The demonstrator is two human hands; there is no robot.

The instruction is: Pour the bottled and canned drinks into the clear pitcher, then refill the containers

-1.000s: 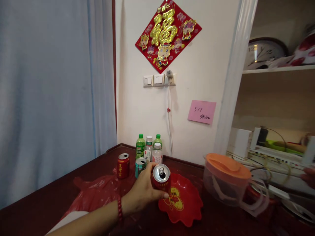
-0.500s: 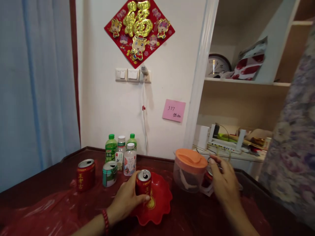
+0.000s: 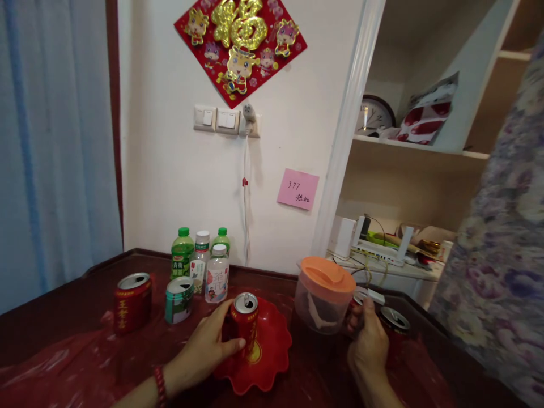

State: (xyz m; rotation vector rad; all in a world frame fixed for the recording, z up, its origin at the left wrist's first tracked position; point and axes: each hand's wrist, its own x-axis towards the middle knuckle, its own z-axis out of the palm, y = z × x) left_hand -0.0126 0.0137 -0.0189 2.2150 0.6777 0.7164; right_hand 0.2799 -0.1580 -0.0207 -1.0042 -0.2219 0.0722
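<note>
My left hand (image 3: 208, 343), with a red bead bracelet on its wrist, is wrapped round a red drink can (image 3: 244, 320). That can stands upright over a red scalloped plate (image 3: 274, 362) and its top is opened. My right hand (image 3: 369, 343) is closed round another can (image 3: 359, 297), mostly hidden by the fingers and the tub. Just left of it stands a clear tub with an orange lid (image 3: 327, 275). To its right is a dark red can (image 3: 394, 326) with a silver top.
On the left stand a larger red can (image 3: 133, 306) and a short green can (image 3: 179, 300). Several bottles (image 3: 216, 277) stand behind them near the wall. Wrinkled red plastic film (image 3: 72, 362) covers part of the table. A white router (image 3: 378, 252) sits on the shelf at right.
My right hand has come down from above the can beside the tub and closed round it. My left hand keeps its hold on the red can. The view has shifted slightly.
</note>
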